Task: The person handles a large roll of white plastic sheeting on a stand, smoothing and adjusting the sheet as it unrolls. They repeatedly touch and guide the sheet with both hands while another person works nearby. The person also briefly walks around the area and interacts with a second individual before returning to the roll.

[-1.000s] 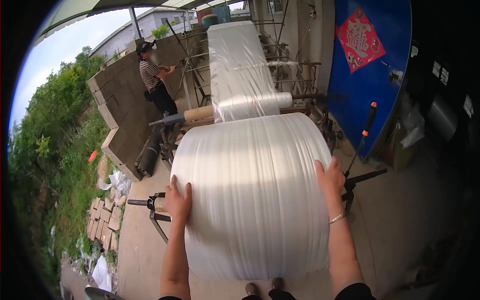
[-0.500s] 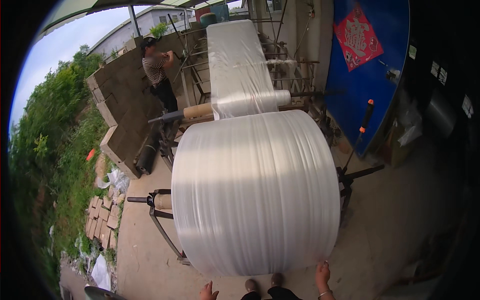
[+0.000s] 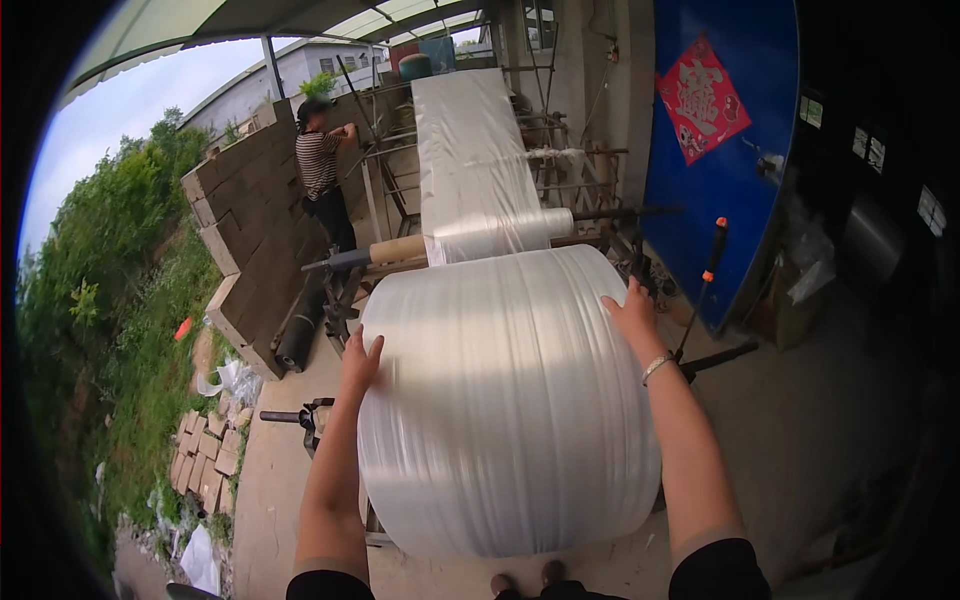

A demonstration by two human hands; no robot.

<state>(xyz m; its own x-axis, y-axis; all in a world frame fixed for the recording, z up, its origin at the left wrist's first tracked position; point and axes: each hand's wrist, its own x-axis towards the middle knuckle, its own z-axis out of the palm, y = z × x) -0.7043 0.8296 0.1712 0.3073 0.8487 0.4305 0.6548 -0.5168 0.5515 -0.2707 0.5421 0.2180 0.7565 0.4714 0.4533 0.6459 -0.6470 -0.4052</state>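
A big roll of whitish translucent plastic film (image 3: 505,410) fills the middle, on a shaft in a metal stand. My left hand (image 3: 361,362) is at the roll's left edge, fingers stretched out with the thumb apart. On the upper right edge lies my right hand (image 3: 634,312), fingers spread over the film. Neither hand grips anything. Behind the big roll, a narrower film roll (image 3: 500,236) sits on a cardboard core (image 3: 398,249). From there a sheet of film (image 3: 468,150) runs up and away toward the far rack.
A person (image 3: 321,175) in a striped top stands beside the block wall (image 3: 240,190) at the far left. An orange-handled tool (image 3: 714,250) stands upright to the right, before a blue door (image 3: 730,190). The shaft end (image 3: 278,416) sticks out on the left; bricks (image 3: 207,455) lie beyond.
Both hands have moved up from the roll's near lower edge to its upper left and right sides. The forearms now reach along the roll. The view has shifted slightly.
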